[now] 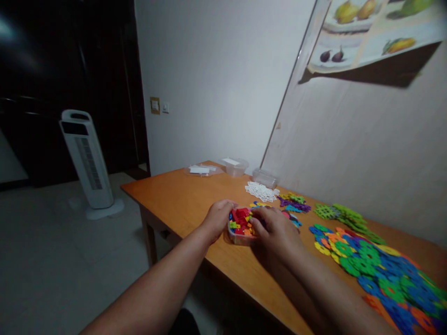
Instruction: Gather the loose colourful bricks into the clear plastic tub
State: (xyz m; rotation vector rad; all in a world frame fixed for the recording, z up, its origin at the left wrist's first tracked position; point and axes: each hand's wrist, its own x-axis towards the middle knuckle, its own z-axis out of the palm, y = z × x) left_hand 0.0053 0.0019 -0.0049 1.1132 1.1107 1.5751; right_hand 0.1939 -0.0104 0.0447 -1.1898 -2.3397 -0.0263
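Note:
A small clear plastic container [240, 239] full of bright plastic pieces [240, 216], mostly red with some yellow, orange and blue, sits near the table's front edge. My left hand [219, 217] grips its left side, thumb along the rim. Over the container's right side, my right hand [277, 228] has its fingers curled inward at the pieces. Whatever lies between those fingertips is too small and hidden to name. Behind the right hand, a few more coloured pieces [260, 204] lie partly covered on the table.
The wooden table [174, 195] bears a heap of coloured disc pieces [370, 253], green pieces [349, 216], purple pieces [296, 204] and white snowflake-like pieces [261, 190]. Clear tubs [235, 167] and a flat clear lid [200, 170] stand by the wall. A tower fan [87, 158] stands left.

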